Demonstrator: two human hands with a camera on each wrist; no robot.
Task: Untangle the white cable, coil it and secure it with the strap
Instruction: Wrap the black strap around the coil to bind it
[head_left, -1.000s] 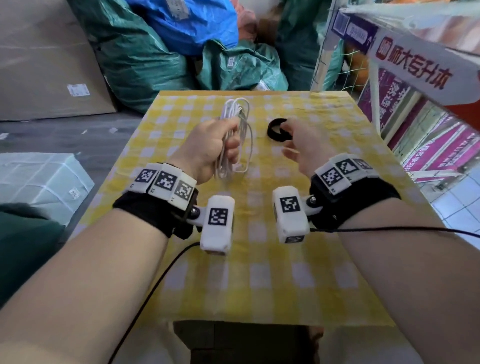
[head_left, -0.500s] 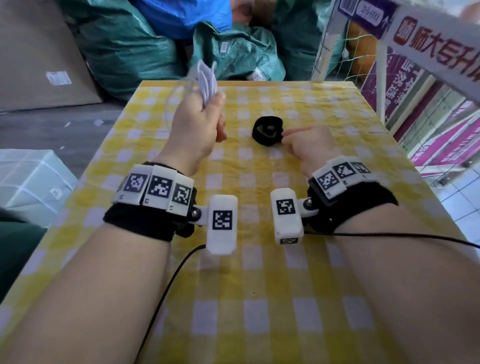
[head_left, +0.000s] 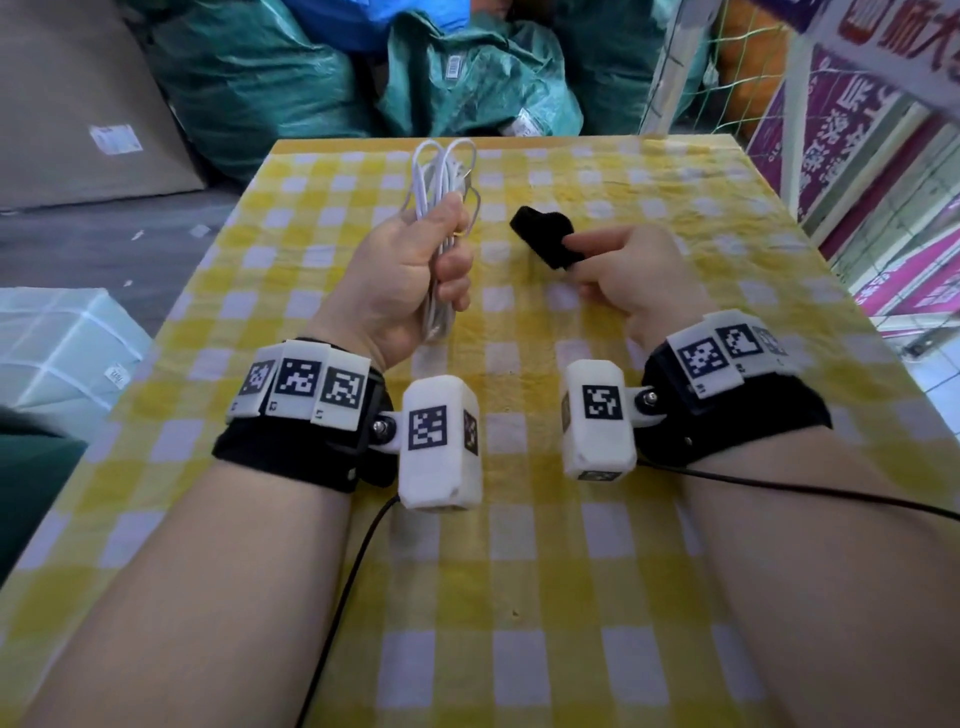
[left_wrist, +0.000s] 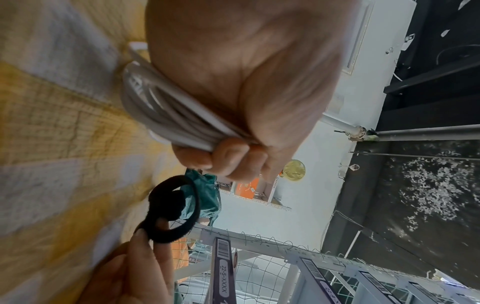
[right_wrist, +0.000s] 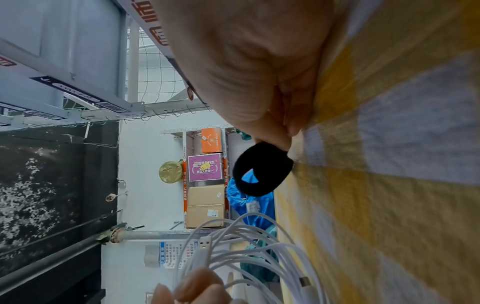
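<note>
Shelf tag reads "22-5-XXXX"; right hand pinches strap.

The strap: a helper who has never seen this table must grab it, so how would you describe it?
Start at the yellow checked tablecloth. Above its middle, the right hand pinches the strap, a small fuzzy loop. It is black, unlike the bundled white cable gripped in the left hand beside it.

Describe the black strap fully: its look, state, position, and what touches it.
The black strap is a soft, fuzzy fabric band curled into a closed loop, with one end overlapping inside. The right hand pinches its edge between thumb and fingertips, holding it above the yellow checked tablecloth, beside the coiled white cable. It is not yet around the cable.
</note>
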